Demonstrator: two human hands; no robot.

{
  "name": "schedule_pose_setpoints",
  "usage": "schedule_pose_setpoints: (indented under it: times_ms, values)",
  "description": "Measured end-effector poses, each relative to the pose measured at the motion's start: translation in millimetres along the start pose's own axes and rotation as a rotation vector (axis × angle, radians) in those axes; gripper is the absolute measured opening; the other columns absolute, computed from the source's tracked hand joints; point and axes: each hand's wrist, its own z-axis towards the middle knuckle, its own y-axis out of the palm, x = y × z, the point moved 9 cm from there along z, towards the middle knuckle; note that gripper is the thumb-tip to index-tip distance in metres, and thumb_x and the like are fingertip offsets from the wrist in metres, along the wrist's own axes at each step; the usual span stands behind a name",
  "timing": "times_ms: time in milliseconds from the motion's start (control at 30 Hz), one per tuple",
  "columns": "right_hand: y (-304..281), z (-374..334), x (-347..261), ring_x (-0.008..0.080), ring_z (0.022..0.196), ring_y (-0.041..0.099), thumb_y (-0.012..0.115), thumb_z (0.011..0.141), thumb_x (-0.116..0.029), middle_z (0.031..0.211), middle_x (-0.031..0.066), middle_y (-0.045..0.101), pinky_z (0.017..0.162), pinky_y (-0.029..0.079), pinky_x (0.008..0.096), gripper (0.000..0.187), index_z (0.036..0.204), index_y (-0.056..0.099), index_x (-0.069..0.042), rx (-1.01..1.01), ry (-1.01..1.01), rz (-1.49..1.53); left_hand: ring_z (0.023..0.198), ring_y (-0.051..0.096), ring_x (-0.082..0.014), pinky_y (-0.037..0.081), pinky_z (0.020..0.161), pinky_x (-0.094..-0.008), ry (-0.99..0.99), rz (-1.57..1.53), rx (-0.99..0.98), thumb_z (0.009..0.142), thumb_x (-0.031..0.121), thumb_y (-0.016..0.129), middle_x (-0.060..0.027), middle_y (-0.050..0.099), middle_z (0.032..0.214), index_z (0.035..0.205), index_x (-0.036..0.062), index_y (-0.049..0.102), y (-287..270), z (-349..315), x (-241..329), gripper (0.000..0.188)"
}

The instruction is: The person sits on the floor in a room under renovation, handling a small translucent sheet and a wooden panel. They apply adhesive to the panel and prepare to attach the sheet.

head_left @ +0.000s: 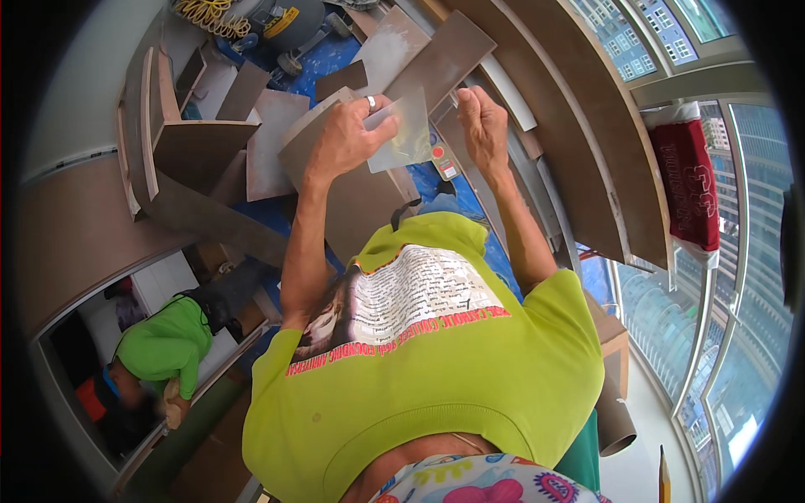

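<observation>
My left hand (pixel 350 134), with a ring on one finger, pinches a thin translucent square sheet (pixel 405 134) in front of my chest. Its exact kind I cannot make out. To the right, my right hand (pixel 484 126) is raised and closed, thumb against the curled fingers. A small pale tip shows beside that thumb, too small to name. Between and below the hands lies a small device with a red round spot and a yellow part (pixel 444 162). A brown board (pixel 323 126) is partly hidden behind my left hand.
Loose brown panels (pixel 444 54) and an open cabinet frame (pixel 205 142) crowd the blue floor covering (pixel 331 57). A grey vacuum (pixel 289 29) and coiled yellow hose (pixel 210 17) stand far left. A person in green (pixel 168 335) bends at lower left. Windows (pixel 755 184) line the right.
</observation>
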Motion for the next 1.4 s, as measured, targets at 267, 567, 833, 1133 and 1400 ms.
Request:
schedule_pose_setpoints:
  times_ms: [267, 567, 833, 1133, 1400]
  values:
    - [4.6, 8.6, -68.9, 0.0247, 0.091, 0.064, 0.071, 0.088, -0.021, 0.096, 0.0092, 0.066, 0.080, 0.051, 0.0346, 0.022, 0.106, 0.069, -0.007, -0.160, -0.464, -0.018, 0.065, 0.061, -0.0174, 0.049, 0.065, -0.0335, -0.011, -0.048, -0.065, 0.089, 0.027, 0.065, -0.0115, 0.067, 0.073, 0.095, 0.0031, 0.069, 7.2, -4.3, 6.5, 0.025]
    - [54.5, -11.0, -108.2, 0.0320, 0.076, 0.056, 0.065, 0.082, -0.002, 0.080, 0.0108, 0.059, 0.077, 0.045, 0.0427, 0.007, 0.086, 0.060, -0.003, -0.340, -0.709, -0.248, 0.068, 0.064, -0.0304, 0.050, 0.066, -0.0405, 0.117, -0.005, -0.158, 0.084, 0.032, 0.064, -0.0178, 0.066, 0.074, 0.096, 0.0036, 0.069, -7.8, -32.1, -4.6, 0.032]
    - [118.6, -69.6, -164.3, 0.0295, 0.078, 0.056, 0.067, 0.073, 0.000, 0.081, 0.0104, 0.053, 0.077, 0.044, 0.0428, 0.018, 0.087, 0.056, -0.005, -0.819, -1.245, -0.471, 0.070, 0.066, -0.0353, 0.052, 0.065, -0.0443, 0.017, 0.103, -0.225, 0.070, 0.030, 0.066, -0.0172, 0.069, 0.075, 0.098, 0.0051, 0.073, -20.5, -89.0, -12.7, 0.039]
    - [194.6, -59.4, -156.4, 0.0314, 0.075, 0.054, 0.057, 0.079, -0.001, 0.081, 0.0132, 0.052, 0.071, 0.044, 0.0407, 0.010, 0.088, 0.055, -0.002, -1.085, -1.107, -0.299, 0.071, 0.068, -0.0363, 0.054, 0.067, -0.0459, -0.142, 0.242, 0.126, 0.066, 0.027, 0.068, -0.0179, 0.070, 0.074, 0.087, 0.0047, 0.073, -52.9, -135.7, -48.4, 0.031]
    - [250.2, -29.3, -123.5, 0.0124, 0.072, 0.042, 0.044, 0.101, -0.018, 0.080, 0.0018, 0.039, 0.068, 0.041, 0.0299, 0.023, 0.082, 0.043, -0.005, -0.782, -0.387, 0.421, 0.062, 0.066, -0.0351, 0.053, 0.063, -0.0419, -0.141, 0.168, 0.414, 0.070, 0.021, 0.068, -0.0201, 0.066, 0.068, 0.094, 0.0036, 0.073, -94.7, -187.9, -58.8, 0.030]
